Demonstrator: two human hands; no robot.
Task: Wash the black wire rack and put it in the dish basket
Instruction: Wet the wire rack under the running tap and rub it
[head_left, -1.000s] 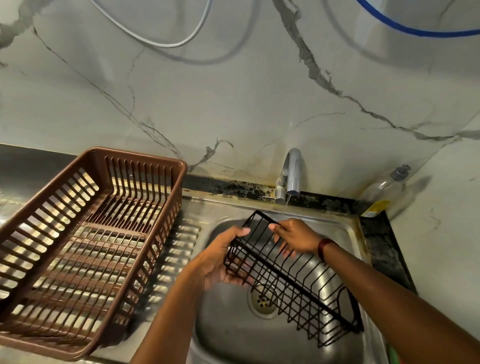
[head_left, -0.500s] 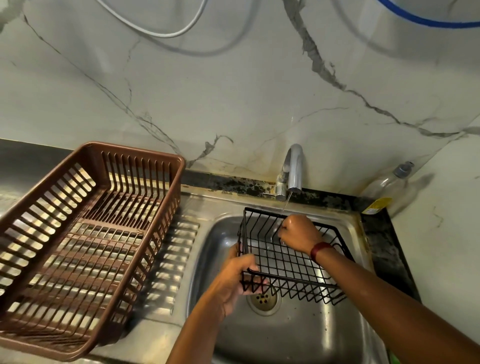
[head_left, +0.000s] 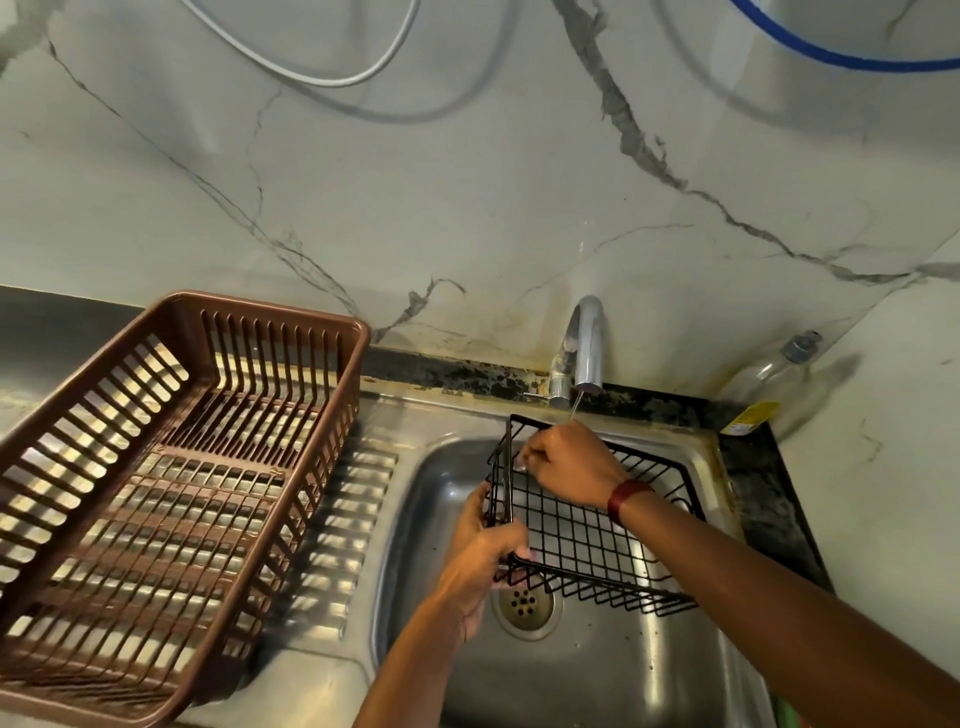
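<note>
The black wire rack (head_left: 571, 535) has turned level under the tap (head_left: 589, 348). The left hand (head_left: 483, 551) grips its six-o'clock corner and the right hand (head_left: 566, 462) pinches wires at twelve. Rinsing is likely unfinished, and the dish basket (head_left: 270, 307) waits at nine o'clock.

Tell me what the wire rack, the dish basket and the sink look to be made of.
Black wire rack: likely coated metal, thin rigid grid, matt black. Dish basket: moulded plastic, brown, slatted, slight sheen. Sink: apparently stainless steel, brushed grey with bright reflections.
</note>
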